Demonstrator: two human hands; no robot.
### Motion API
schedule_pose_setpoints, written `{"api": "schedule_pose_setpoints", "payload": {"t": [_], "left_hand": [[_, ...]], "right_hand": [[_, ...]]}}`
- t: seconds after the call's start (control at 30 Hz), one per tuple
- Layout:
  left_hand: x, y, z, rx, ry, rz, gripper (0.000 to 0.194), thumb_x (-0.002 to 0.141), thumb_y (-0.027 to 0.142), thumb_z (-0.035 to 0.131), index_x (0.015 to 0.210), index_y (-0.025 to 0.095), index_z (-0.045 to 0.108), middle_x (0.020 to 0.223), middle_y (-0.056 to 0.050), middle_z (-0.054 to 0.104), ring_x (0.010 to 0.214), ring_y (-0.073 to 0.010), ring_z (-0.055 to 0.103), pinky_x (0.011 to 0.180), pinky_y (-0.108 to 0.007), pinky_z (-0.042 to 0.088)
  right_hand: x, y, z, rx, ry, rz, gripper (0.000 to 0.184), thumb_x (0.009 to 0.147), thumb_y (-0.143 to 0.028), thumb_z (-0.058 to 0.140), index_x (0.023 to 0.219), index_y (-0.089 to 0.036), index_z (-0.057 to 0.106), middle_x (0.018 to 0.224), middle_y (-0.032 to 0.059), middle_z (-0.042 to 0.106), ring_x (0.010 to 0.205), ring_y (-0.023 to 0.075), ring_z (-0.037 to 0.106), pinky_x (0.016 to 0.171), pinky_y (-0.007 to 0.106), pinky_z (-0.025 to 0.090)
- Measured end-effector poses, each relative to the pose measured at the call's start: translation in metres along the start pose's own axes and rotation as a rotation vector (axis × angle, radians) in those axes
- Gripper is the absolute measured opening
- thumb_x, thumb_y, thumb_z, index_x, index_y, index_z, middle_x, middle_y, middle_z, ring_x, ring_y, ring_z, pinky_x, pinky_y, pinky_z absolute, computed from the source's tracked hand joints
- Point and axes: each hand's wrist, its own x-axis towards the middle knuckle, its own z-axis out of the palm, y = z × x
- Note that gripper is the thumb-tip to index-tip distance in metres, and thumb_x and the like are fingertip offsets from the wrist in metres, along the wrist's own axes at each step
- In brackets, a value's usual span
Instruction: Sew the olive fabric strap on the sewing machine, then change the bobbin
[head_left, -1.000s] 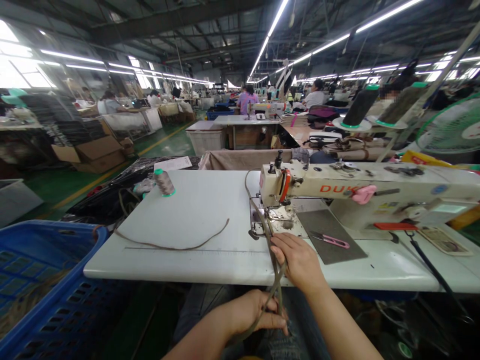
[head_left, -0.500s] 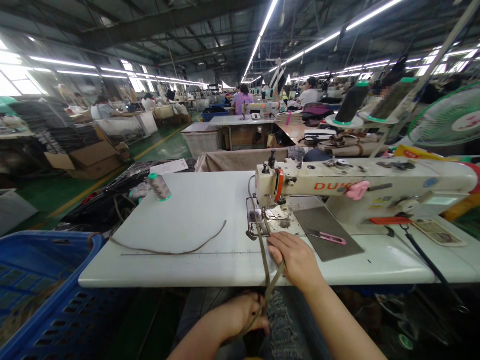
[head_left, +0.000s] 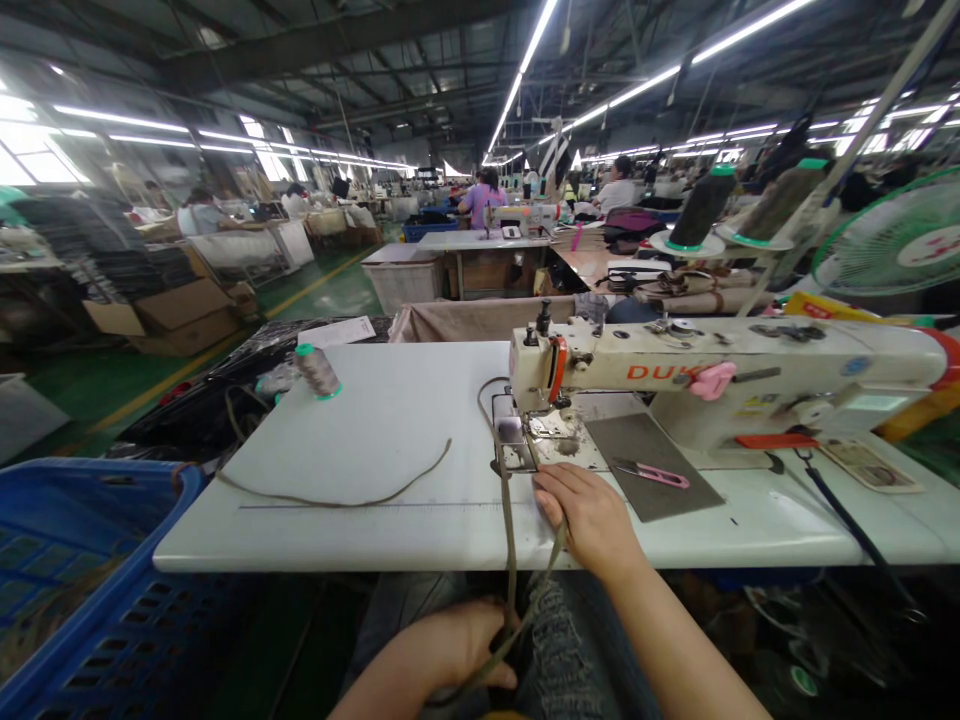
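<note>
Blue basket [head_left: 161, 590], pink snips [head_left: 652, 473], purple shirt [head_left: 486, 203]

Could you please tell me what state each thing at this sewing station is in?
Right hand: curled over the strap by the machine.
Left hand: curled at the strap, below the table edge.
Strap: looped, hanging over the edge.
Cord: lying curved.
Spool: upright, wound with thread.
Snips: lying on the mat.
Box: flaps open.

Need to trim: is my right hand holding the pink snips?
No, the pink snips lie on the grey sheet, apart from the right hand.
</note>
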Motion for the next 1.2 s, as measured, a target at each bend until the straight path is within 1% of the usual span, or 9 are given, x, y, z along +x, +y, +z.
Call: {"api": "schedule_pose_setpoints", "payload": {"t": [0.07, 0.17, 0.33, 0.4, 0.5, 0.63, 0.73, 0.93, 1.2], "left_hand": [[-0.001, 0.006, 0.0, -0.216, 0.13, 0.118, 0.057, 0.085, 0.054, 0.079, 0.131, 0.022, 0.072, 0.132, -0.01, 0.072, 0.122, -0.0324, 0.065, 0.11, -0.044, 0.051], [-0.003, 0.011, 0.0, -0.263, 0.109, 0.231, 0.052, 0.103, 0.062, 0.052, 0.112, 0.018, 0.078, 0.123, -0.01, 0.075, 0.122, -0.0283, 0.065, 0.115, -0.04, 0.046], [-0.005, 0.004, 0.001, -0.057, 0.08, 0.042, 0.042, 0.083, 0.044, 0.08, 0.119, 0.023, 0.077, 0.125, -0.009, 0.076, 0.116, -0.0317, 0.066, 0.108, -0.043, 0.051], [-0.005, 0.006, 0.001, -0.263, 0.156, 0.113, 0.049, 0.088, 0.048, 0.075, 0.129, 0.022, 0.073, 0.129, -0.009, 0.074, 0.119, -0.0293, 0.066, 0.111, -0.042, 0.05], [-0.009, 0.013, -0.002, -0.31, 0.172, 0.25, 0.04, 0.099, 0.051, 0.062, 0.11, 0.019, 0.08, 0.121, -0.009, 0.074, 0.119, -0.0278, 0.066, 0.11, -0.039, 0.049], [-0.016, 0.011, -0.005, 0.015, 0.057, 0.082, 0.031, 0.088, 0.038, 0.073, 0.111, 0.02, 0.081, 0.117, -0.011, 0.077, 0.113, -0.0328, 0.069, 0.102, -0.043, 0.054], [-0.017, 0.009, -0.004, -0.094, 0.122, -0.02, 0.047, 0.085, 0.041, 0.077, 0.127, 0.02, 0.074, 0.13, -0.011, 0.074, 0.113, -0.0307, 0.069, 0.099, -0.04, 0.055], [-0.014, 0.018, -0.004, -0.231, 0.241, 0.036, 0.045, 0.1, 0.053, 0.056, 0.116, 0.016, 0.076, 0.116, -0.01, 0.078, 0.112, -0.0282, 0.069, 0.1, -0.037, 0.052], [-0.02, 0.017, -0.002, -0.149, 0.249, 0.027, 0.034, 0.098, 0.041, 0.06, 0.115, 0.016, 0.075, 0.116, -0.009, 0.077, 0.11, -0.0267, 0.07, 0.096, -0.033, 0.052]], "right_hand": [[0.0, 0.0, 0.0, 0.0, -0.006, 0.003, 0.041, 0.115, -0.04, 0.044, 0.117, -0.02, 0.08, 0.123, 0.0069, 0.082, 0.114, 0.0268, 0.075, 0.103, 0.043, 0.059], [0.0, 0.001, 0.001, -0.001, -0.006, -0.001, 0.041, 0.115, -0.039, 0.044, 0.117, -0.019, 0.08, 0.123, 0.0066, 0.081, 0.114, 0.0268, 0.075, 0.103, 0.044, 0.059], [0.0, 0.001, 0.001, -0.007, -0.016, -0.009, 0.038, 0.115, -0.039, 0.046, 0.118, -0.02, 0.079, 0.124, 0.0072, 0.081, 0.114, 0.0263, 0.075, 0.104, 0.043, 0.059], [0.0, 0.001, 0.001, -0.01, -0.017, -0.005, 0.038, 0.115, -0.038, 0.046, 0.118, -0.02, 0.079, 0.125, 0.0072, 0.081, 0.115, 0.0263, 0.075, 0.104, 0.044, 0.059], [-0.001, 0.002, 0.0, -0.014, -0.018, -0.005, 0.038, 0.114, -0.038, 0.047, 0.119, -0.02, 0.08, 0.125, 0.0073, 0.081, 0.115, 0.0266, 0.075, 0.103, 0.044, 0.06], [0.0, 0.002, 0.0, -0.018, -0.024, -0.011, 0.035, 0.113, -0.038, 0.049, 0.119, -0.021, 0.08, 0.124, 0.0077, 0.081, 0.115, 0.0263, 0.075, 0.103, 0.043, 0.06], [0.0, 0.002, 0.0, -0.018, -0.018, -0.016, 0.036, 0.114, -0.037, 0.048, 0.119, -0.021, 0.08, 0.124, 0.0071, 0.081, 0.115, 0.0263, 0.075, 0.104, 0.043, 0.059], [-0.001, 0.003, 0.001, -0.023, -0.023, -0.005, 0.036, 0.114, -0.037, 0.048, 0.119, -0.021, 0.08, 0.125, 0.0066, 0.081, 0.116, 0.0262, 0.075, 0.106, 0.043, 0.058], [-0.001, 0.003, 0.001, -0.019, -0.027, -0.005, 0.038, 0.114, -0.039, 0.047, 0.119, -0.021, 0.08, 0.126, 0.0086, 0.08, 0.116, 0.0266, 0.074, 0.105, 0.044, 0.06]]}}
